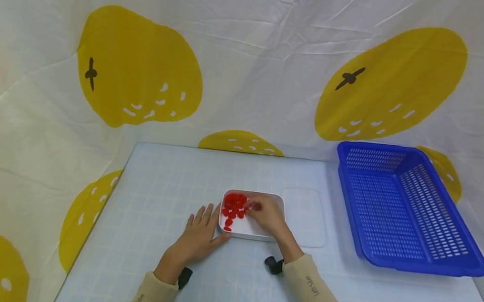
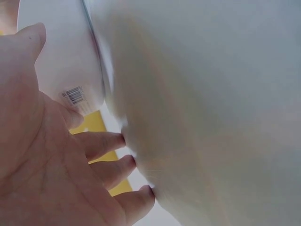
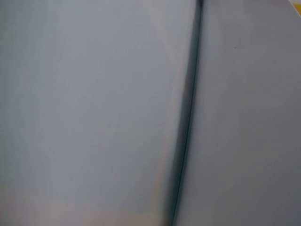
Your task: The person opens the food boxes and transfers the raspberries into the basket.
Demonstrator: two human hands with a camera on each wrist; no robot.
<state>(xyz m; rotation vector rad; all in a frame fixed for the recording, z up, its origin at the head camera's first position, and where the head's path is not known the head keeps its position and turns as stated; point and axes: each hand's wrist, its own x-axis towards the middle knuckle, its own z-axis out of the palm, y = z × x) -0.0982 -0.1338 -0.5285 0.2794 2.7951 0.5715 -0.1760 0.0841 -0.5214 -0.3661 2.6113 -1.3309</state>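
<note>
Red pieces fill white tray's left half; right hand pinches one inside; left hand flat against tray's left wall; blue basket holds nothing; barcode sticker shows only in left wrist view.

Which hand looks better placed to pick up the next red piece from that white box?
Probably the right hand: it reaches into the white box beside the red pieces. The left hand lies flat outside, steadying it.
</note>
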